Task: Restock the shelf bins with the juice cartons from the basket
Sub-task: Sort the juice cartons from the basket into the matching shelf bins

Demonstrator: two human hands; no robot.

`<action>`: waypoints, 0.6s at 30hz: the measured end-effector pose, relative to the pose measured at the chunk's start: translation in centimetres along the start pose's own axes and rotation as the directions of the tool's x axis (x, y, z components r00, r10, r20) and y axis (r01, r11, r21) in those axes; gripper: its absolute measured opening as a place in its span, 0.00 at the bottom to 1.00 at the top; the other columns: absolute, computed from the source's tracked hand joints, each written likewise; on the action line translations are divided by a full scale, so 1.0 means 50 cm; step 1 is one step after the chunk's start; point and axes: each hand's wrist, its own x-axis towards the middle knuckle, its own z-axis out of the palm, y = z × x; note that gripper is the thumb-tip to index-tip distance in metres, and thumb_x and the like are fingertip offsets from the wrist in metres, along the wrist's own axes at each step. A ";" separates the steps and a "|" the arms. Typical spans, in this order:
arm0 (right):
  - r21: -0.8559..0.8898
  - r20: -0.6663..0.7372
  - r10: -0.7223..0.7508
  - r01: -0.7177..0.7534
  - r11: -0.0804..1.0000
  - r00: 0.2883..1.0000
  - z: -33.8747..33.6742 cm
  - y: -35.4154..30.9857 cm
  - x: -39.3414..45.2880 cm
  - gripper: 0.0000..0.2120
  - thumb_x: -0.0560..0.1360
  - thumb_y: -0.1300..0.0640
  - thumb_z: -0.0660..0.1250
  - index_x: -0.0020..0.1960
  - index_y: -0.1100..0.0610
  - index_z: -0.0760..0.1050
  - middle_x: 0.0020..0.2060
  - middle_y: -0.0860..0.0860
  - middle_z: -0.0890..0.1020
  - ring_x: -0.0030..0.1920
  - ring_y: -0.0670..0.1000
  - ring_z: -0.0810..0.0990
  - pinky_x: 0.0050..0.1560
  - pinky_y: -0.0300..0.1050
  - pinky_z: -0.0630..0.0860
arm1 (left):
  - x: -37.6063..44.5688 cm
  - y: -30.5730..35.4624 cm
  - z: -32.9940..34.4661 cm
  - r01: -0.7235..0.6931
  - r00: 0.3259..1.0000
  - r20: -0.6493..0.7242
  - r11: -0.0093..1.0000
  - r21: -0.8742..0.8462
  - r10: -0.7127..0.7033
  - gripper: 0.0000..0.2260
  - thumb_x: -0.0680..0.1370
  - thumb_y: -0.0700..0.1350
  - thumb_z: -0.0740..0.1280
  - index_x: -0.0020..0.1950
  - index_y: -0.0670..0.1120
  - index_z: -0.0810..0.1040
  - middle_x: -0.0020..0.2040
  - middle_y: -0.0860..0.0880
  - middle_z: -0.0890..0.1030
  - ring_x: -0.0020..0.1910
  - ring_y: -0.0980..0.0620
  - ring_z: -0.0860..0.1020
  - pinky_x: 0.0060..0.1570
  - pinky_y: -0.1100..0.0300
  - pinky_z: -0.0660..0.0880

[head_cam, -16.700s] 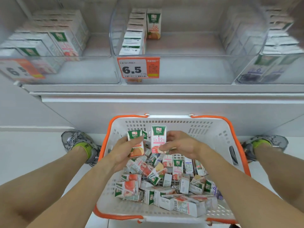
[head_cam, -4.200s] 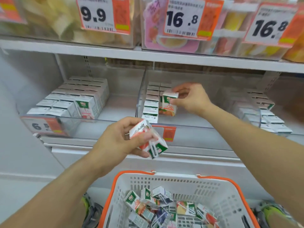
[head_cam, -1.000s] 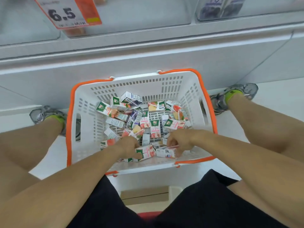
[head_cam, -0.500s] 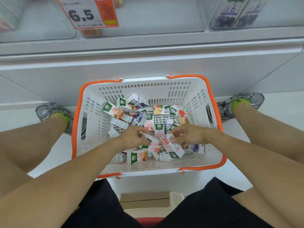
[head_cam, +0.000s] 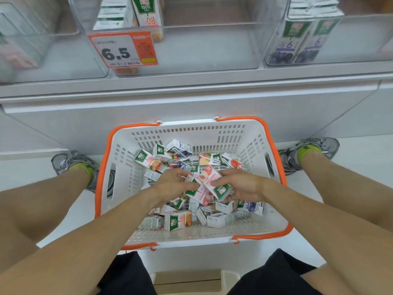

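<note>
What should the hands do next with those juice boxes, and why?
Probably lift them up out of the basket toward the shelf. The right hand already grips a pink peach carton, and the left hand holds another carton beside it. Both are raised above the loose pile, and the clear middle bin has bare room.

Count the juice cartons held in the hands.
2. The pink carton is in the right hand; the second carton is in the left hand, just beside it over the basket. Fingers may hide another.

Basket (head_cam: 251, 133) on floor before shelf bins (head_cam: 204, 50), between two shoes (head_cam: 70, 161).
</note>
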 end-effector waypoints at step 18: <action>-0.360 0.110 -0.570 0.567 0.741 0.814 0.077 -0.340 -0.169 0.25 0.64 0.65 0.79 0.59 0.60 0.78 0.51 0.56 0.86 0.52 0.56 0.84 0.53 0.47 0.80 | -0.198 0.235 -0.274 -0.273 0.959 0.006 0.932 -0.240 0.282 0.17 0.71 0.51 0.73 0.55 0.44 0.77 0.41 0.45 0.76 0.41 0.50 0.76 0.40 0.59 0.77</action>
